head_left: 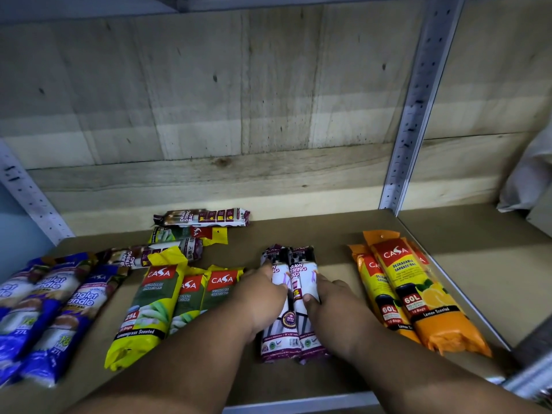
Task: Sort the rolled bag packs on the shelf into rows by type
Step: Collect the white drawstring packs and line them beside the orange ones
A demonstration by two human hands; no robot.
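Two hands bracket a pair of white draw-string packs lying side by side, lengthwise, near the middle of the shelf board. The left hand lies against the left flank of the left pack, fingers nearly straight and pressed along its edge, fingertips reaching toward its far end. The right hand lies against the right flank of the right pack, fingers loosely extended over its top and the thumb resting on its printed face. Neither hand closes round a pack; both press inward, and the two packs touch each other.

Far left of the grip: blue singlet-handle packs, glossy film cylinders, laid parallel in a slanting row. Just left of the grip: three yellow-and-green packs marked 25L, side by side, the nearest one touching the left wrist. Beyond these, left of and behind the grip, three loose packs lie crosswise: a draw-string pack, a yellow-green pack and a second draw-string pack, the last nearest the back wall.

Right of the grip: orange packs marked 60L, overlapping, close to the right hand but apart from it.

All packs are long, soft, shiny plastic rolls with crimped ends. The board is matt brown; the back wall is pale knotted planking; the uprights are perforated grey metal.
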